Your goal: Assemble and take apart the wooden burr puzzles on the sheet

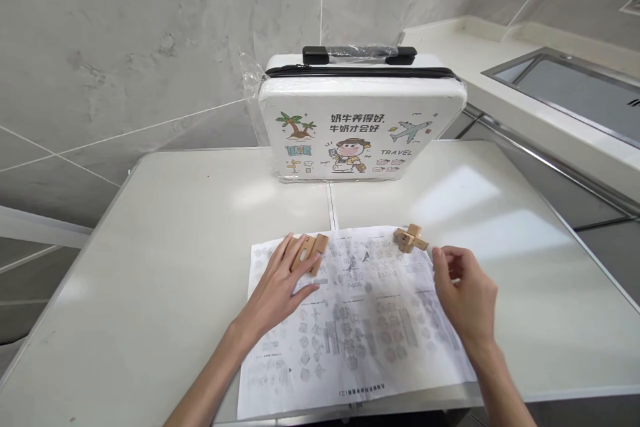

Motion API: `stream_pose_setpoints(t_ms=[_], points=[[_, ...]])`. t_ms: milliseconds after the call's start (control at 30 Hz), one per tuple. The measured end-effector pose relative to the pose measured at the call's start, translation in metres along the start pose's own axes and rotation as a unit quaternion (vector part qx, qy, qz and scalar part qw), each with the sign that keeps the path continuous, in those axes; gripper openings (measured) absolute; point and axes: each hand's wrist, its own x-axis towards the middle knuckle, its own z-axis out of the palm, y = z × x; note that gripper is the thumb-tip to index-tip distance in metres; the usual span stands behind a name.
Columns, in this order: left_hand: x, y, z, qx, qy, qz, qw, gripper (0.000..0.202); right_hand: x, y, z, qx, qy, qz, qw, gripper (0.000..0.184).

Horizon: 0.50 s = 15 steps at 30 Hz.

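Note:
My left hand (280,280) lies over flat wooden puzzle pieces (311,252), its fingers stretched along and across them and the thumb apart. The pieces lie side by side near the sheet's far left corner, bearing dark printed numbers; one has a slot, and the fingers partly cover them. My right hand (466,283) is closed at the sheet's right edge, thumb and index finger pressed together. Whatever sits between those fingertips is too small to make out. Just left of them, an interlocking wooden burr puzzle (410,239) rests on the sheet's far right corner, apart from the hand.
Under both hands a creased printed paper sheet (350,347) with small diagrams spreads over the white table (150,267). A white cartoon-printed case (363,127), partly wrapped in clear plastic, stands at the back against the grey wall. On the right runs a counter (520,87) with a dark inset panel.

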Motion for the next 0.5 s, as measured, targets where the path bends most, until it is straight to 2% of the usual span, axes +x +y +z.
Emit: stream_pose_setpoints(t_ms=[33, 100, 167, 233, 300, 400, 500], points=[[-0.001, 0.003, -0.001, -0.008, -0.004, 0.009, 1.0, 0.065, -0.009, -0.008, 0.002, 0.028, -0.019, -0.021, 0.999, 0.042], [-0.004, 0.008, -0.003, -0.026, -0.005, 0.013, 1.0, 0.073, -0.026, -0.024, 0.01, 0.074, -0.114, -0.075, 0.988, 0.036], [-0.007, 0.012, -0.005, -0.042, 0.008, -0.007, 0.999, 0.079, -0.041, -0.039, 0.025, 0.098, -0.2, -0.121, 0.967, 0.027], [-0.011, 0.014, -0.007, -0.055, 0.033, -0.045, 0.997, 0.077, -0.053, -0.051, 0.044, 0.105, -0.238, -0.175, 0.95, 0.022], [-0.016, 0.015, -0.009, -0.063, 0.068, -0.084, 0.992, 0.068, -0.061, -0.059, 0.062, 0.109, -0.244, -0.217, 0.939, 0.037], [-0.023, 0.017, -0.009, -0.055, 0.124, -0.131, 0.982, 0.049, -0.066, -0.066, 0.081, 0.115, -0.249, -0.246, 0.93, 0.066], [-0.028, 0.019, -0.007, -0.04, 0.159, -0.162, 0.973, 0.036, -0.065, -0.069, 0.09, 0.108, -0.266, -0.254, 0.923, 0.078]])
